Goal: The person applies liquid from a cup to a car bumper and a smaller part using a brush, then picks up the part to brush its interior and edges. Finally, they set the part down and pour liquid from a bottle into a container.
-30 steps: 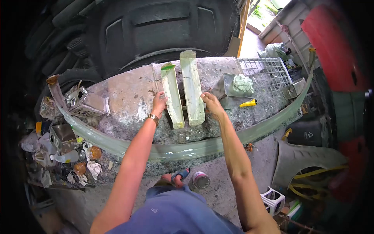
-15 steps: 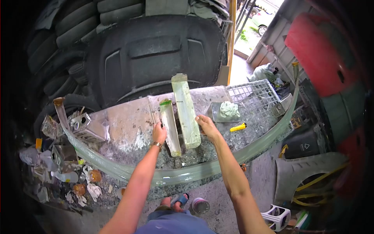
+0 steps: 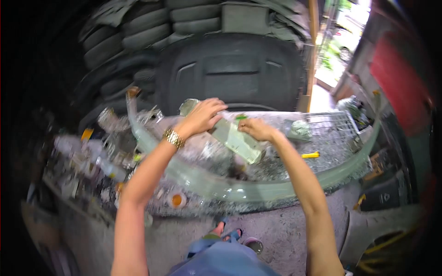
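Observation:
A wide, pale green translucent slab-shaped piece [image 3: 246, 148] lies slanted between my hands, its far end up and to the left. My left hand [image 3: 205, 117], with a gold watch at the wrist, reaches across its upper part, fingers bent over it. My right hand [image 3: 257, 129] grips its right edge with closed fingers. Behind it shows the green-tipped end of a narrower piece [image 3: 241, 117]; the rest is mostly hidden. A long curved translucent strip [image 3: 225, 191], like a car bumper lip, arcs along the near side of the worktable [image 3: 285, 168].
On the right of the table are a yellow-handled tool [image 3: 310, 155], a container with a pale lump [image 3: 300, 130] and a wire grid [image 3: 331, 122]. Cans and bottles [image 3: 108, 168] clutter the left. A black car hood [image 3: 230, 73] stands behind; a bucket [image 3: 253, 244] sits by my feet.
The wide piece has turned from nearly upright to a slant. My left hand has left the narrow piece and moved up onto the wide one. The view has shifted left.

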Demonstrator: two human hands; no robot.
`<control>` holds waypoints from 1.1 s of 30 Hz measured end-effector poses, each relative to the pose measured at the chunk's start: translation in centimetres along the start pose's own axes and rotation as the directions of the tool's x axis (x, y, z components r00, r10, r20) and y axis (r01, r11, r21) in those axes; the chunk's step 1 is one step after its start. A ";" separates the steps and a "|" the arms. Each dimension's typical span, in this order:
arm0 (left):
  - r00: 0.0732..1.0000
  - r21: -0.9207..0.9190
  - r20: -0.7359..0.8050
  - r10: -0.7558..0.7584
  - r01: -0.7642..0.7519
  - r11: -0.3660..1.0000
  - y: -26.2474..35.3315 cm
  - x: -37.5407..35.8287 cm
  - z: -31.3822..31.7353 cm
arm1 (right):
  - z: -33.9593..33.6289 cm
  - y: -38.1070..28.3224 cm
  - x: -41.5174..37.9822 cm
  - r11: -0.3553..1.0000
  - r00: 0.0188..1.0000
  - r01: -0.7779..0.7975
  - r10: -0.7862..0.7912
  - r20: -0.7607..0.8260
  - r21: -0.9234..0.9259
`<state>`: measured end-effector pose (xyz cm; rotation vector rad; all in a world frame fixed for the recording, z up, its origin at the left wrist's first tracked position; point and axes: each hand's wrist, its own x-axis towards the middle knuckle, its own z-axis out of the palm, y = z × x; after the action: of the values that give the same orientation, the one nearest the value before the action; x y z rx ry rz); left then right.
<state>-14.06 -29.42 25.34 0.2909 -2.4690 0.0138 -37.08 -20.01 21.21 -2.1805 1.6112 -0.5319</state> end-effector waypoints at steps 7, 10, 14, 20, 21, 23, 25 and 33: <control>0.524 -0.230 0.828 -0.199 0.641 0.732 1.1 -12.0 -13.4 | 3.8 -18.4 2.8 0.971 0.891 0.159 -0.218 0.398 0.177; 0.552 -0.228 0.772 -0.315 0.703 0.674 4.3 -20.8 -18.3 | 9.8 -23.0 4.5 0.820 0.753 0.567 -0.554 0.356 0.076; 0.454 -0.106 0.692 -0.562 0.833 0.542 8.9 -31.8 -24.3 | 15.6 -28.7 7.1 0.763 0.702 0.611 -0.646 0.300 0.214; 0.280 -0.243 0.503 -0.818 0.954 0.177 12.6 -49.3 -30.0 | 21.4 -31.8 11.7 0.802 0.852 0.484 -0.523 0.023 0.350; 0.224 -0.318 0.456 -0.861 0.945 0.078 12.9 -51.4 -30.7 | 22.1 -31.9 11.7 0.850 0.896 0.392 -0.440 0.065 0.353; 0.154 -0.403 0.408 -0.900 0.915 -0.027 13.0 -55.4 -31.9 | 23.6 -32.3 11.3 0.896 0.956 0.242 -0.285 0.064 0.372; 0.096 -0.552 0.212 -0.973 0.833 -0.038 13.1 -58.8 -32.0 | 25.5 -31.7 10.3 0.900 0.975 0.221 -0.212 -0.066 0.375; -0.316 -0.949 -0.085 -0.945 0.315 -0.020 14.6 -63.5 -26.7 | 31.0 -33.9 3.4 0.889 0.999 0.021 0.000 -0.046 0.458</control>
<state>47.75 0.03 8.84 1.2467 -0.5261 -1.0068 7.27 -11.66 12.14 -1.8310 1.3246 -0.8726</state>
